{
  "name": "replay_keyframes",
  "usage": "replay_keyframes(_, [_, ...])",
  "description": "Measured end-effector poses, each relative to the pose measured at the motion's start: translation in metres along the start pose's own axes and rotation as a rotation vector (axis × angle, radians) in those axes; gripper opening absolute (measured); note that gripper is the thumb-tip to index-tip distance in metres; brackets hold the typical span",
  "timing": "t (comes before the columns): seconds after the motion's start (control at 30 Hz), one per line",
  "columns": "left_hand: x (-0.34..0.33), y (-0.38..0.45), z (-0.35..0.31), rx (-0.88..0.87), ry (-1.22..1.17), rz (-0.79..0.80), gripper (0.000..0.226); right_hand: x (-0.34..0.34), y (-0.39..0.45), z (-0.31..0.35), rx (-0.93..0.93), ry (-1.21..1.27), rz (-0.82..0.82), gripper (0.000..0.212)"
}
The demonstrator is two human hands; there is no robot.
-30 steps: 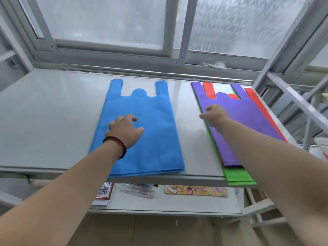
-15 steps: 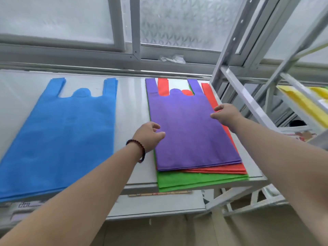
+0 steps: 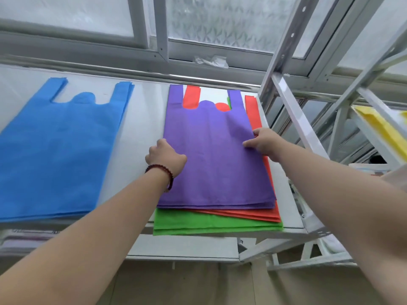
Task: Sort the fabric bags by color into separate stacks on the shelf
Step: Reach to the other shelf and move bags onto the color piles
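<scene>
Purple bags [image 3: 218,155] lie on top of a mixed pile at the right end of the white shelf [image 3: 143,133], handles toward the window. Under them red bags [image 3: 253,214] sit skewed, showing at the right edge, the near edge and through the handle cut-out; green bags [image 3: 211,224] are at the bottom, overhanging the shelf's front edge. Left hand [image 3: 165,157] at the purple stack's left edge, fingers curled under the edge, gripping it; beaded bracelet [image 3: 161,172] on that wrist. Right hand [image 3: 263,143] at the purple stack's right edge, thumb on top and fingers tucked at the edge, pinching it. Blue bags [image 3: 59,150] form a separate flat stack on the left of the same shelf, well apart from the mixed pile, near edge hanging slightly over the front. Yellow bags [image 3: 381,124] on a neighbouring rack shelf at far right. Crumpled clear plastic [image 3: 210,61] on the window ledge behind. Lower shelf [image 3: 182,247] visible below
</scene>
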State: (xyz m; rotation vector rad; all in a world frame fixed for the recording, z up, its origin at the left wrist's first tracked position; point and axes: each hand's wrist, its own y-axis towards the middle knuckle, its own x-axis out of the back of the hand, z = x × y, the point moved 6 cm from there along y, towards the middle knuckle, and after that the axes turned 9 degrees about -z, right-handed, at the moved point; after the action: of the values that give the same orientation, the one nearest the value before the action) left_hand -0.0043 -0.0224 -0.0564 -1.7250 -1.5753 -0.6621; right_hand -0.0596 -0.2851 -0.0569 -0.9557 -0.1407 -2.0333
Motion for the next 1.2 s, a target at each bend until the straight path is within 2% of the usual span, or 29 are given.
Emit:
replay_keyframes(0.03, [0.002, 0.001, 0.003, 0.021, -0.022, -0.009, 0.06, -0.002, -0.003, 0.004, 0.062, -0.074, -0.031, 0.007])
replay_keyframes(0.13, [0.007, 0.004, 0.011, 0.084, -0.088, -0.018, 0.058, -0.013, -0.013, 0.014, 0.261, -0.277, -0.068, 0.01])
replay_keyframes(0.17, [0.009, 0.005, 0.014, 0.109, -0.091, -0.017, 0.055, -0.018, -0.015, 0.015, 0.305, -0.353, -0.071, 0.026])
replay_keyframes(0.2, [0.011, 0.005, 0.016, 0.125, -0.085, -0.015, 0.047, -0.022, -0.016, 0.015, 0.32, -0.44, -0.08, 0.042])
replay_keyframes(0.23, [0.013, 0.005, 0.018, 0.128, -0.071, -0.012, 0.031, -0.025, -0.015, 0.012, 0.292, -0.497, -0.096, 0.049])
replay_keyframes(0.27, [0.016, 0.003, 0.019, 0.128, -0.054, -0.004, 0.018, -0.026, -0.016, 0.011, 0.268, -0.537, -0.114, 0.048])
replay_keyframes(0.3, [0.016, 0.002, 0.02, 0.125, -0.043, 0.005, 0.016, -0.025, -0.017, 0.011, 0.24, -0.545, -0.117, 0.041])
replay_keyframes(0.37, [0.016, -0.002, 0.023, 0.114, -0.029, 0.023, 0.019, -0.022, -0.018, 0.011, 0.204, -0.528, -0.121, 0.02])
replay_keyframes(0.4, [0.015, -0.003, 0.024, 0.111, -0.033, 0.024, 0.024, -0.019, -0.019, 0.013, 0.191, -0.501, -0.13, 0.017])
replay_keyframes(0.43, [0.015, -0.006, 0.026, 0.111, -0.044, 0.024, 0.027, -0.016, -0.019, 0.013, 0.176, -0.449, -0.146, 0.023])
replay_keyframes(0.5, [0.015, -0.009, 0.028, 0.108, -0.071, 0.014, 0.027, -0.016, -0.02, 0.012, 0.147, -0.34, -0.148, 0.049])
replay_keyframes(0.57, [0.015, -0.011, 0.029, 0.106, -0.091, 0.001, 0.025, -0.021, -0.029, 0.017, 0.226, -0.346, -0.118, 0.076])
replay_keyframes(0.6, [0.016, -0.013, 0.028, 0.1, -0.097, 0.0, 0.024, -0.024, -0.035, 0.022, 0.318, -0.42, -0.103, 0.079])
replay_keyframes(0.7, [0.017, -0.022, 0.021, 0.074, -0.136, 0.039, 0.031, -0.035, -0.054, 0.031, 0.601, -0.754, -0.135, 0.069])
replay_keyframes(0.77, [0.018, -0.026, 0.017, 0.061, -0.177, 0.067, 0.044, -0.042, -0.06, 0.029, 0.653, -0.884, -0.136, 0.063])
replay_keyframes(0.9, [0.022, -0.028, 0.015, 0.033, -0.202, 0.025, 0.044, -0.047, -0.061, 0.026, 0.687, -0.994, -0.113, 0.061])
replay_keyframes(0.97, [0.023, -0.032, 0.013, 0.035, -0.227, 0.017, 0.029, -0.05, -0.062, 0.025, 0.706, -0.927, -0.076, 0.065])
replay_keyframes(1.03, [0.02, -0.033, 0.015, 0.078, -0.26, 0.054, 0.019, -0.047, -0.063, 0.025, 0.646, -0.711, -0.069, 0.073])
replay_keyframes(1.13, [0.012, -0.037, 0.03, 0.279, -0.385, 0.182, 0.038, -0.023, -0.054, 0.02, 0.324, -0.293, -0.204, 0.073])
replay_keyframes(1.2, [0.006, -0.044, 0.039, 0.478, -0.539, 0.32, 0.039, -0.01, -0.041, 0.01, 0.095, -0.031, -0.262, 0.054])
